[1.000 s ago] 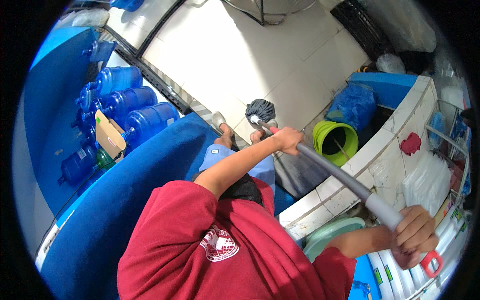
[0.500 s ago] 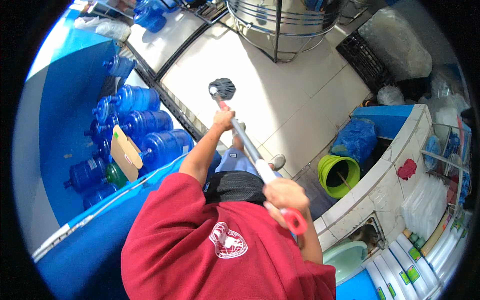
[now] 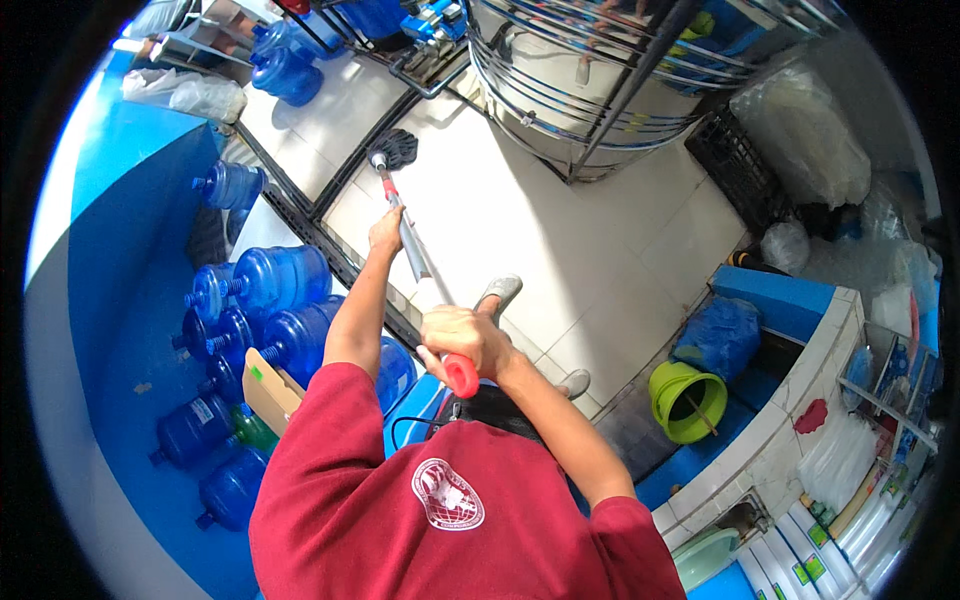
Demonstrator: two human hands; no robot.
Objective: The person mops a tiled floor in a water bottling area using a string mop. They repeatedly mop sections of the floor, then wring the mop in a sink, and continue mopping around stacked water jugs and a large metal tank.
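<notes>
A mop [image 3: 412, 248] with a grey pole slants away from me over the pale floor tiles. Its dark, stringy head [image 3: 396, 149] rests on the sunlit floor beside a black floor rail. My left hand [image 3: 386, 230] is wrapped round the lower pole, not far above the red collar. Nearer my body, my right hand [image 3: 466, 338] grips the white upper part, just below the red loop at the handle's end. The palm side of each hand is hidden.
Several blue water jugs [image 3: 283, 280] lie on the left, with a cardboard piece [image 3: 270, 392] among them. A round metal rack [image 3: 590, 150] stands ahead. To the right are a lime-green bucket [image 3: 686, 402], a blue plastic bag [image 3: 717, 333], a black crate [image 3: 737, 160] and a tiled ledge [image 3: 775, 430].
The mop head has moved left and farther away. Both my hands have shifted left and forward with the pole, still gripping it. My view and feet have shifted too.
</notes>
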